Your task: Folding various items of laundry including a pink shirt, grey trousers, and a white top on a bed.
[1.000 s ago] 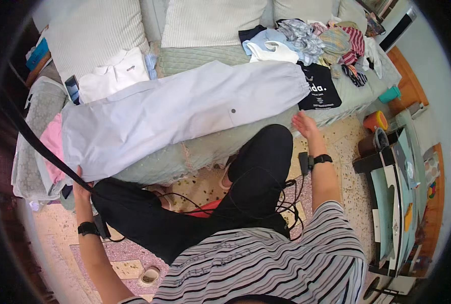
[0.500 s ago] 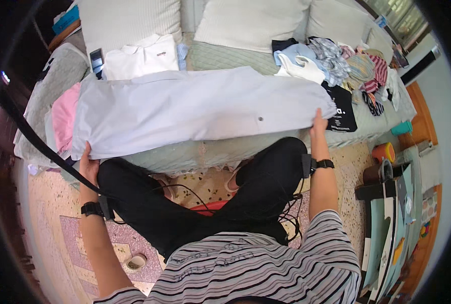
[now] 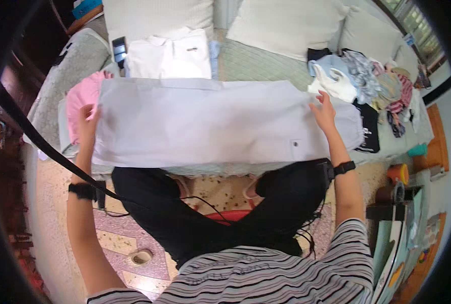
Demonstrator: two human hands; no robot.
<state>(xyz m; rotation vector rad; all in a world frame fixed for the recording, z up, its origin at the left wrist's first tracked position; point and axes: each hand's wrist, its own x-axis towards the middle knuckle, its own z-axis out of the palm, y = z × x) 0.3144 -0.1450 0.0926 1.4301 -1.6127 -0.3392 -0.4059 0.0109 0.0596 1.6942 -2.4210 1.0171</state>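
A pair of pale grey trousers [image 3: 210, 119], folded lengthwise, lies across the sofa front before me, a small dark snap on its lower right part. The gathered cuff is at the right end. My left hand [image 3: 87, 124] is at the trousers' left edge, over a pink garment [image 3: 76, 104]; its fingers are bent but apart. Above the right part of the trousers is my right hand [image 3: 325, 112], open, fingers spread and holding nothing. A folded white polo shirt [image 3: 185, 55] lies just beyond the trousers.
A dark phone [image 3: 119, 49] lies left of the polo shirt. On the right, a heap of mixed clothes [image 3: 382, 83] and a black printed garment [image 3: 370, 129] rest on the sofa [image 3: 266, 63]. White cushions [image 3: 286, 23] line the back. A black cable [image 3: 48, 147] crosses at left.
The trousers now lie flatter, with their near edge lower in view. Both hands have let go of the near corners and moved up along the fabric. The view has shifted left.
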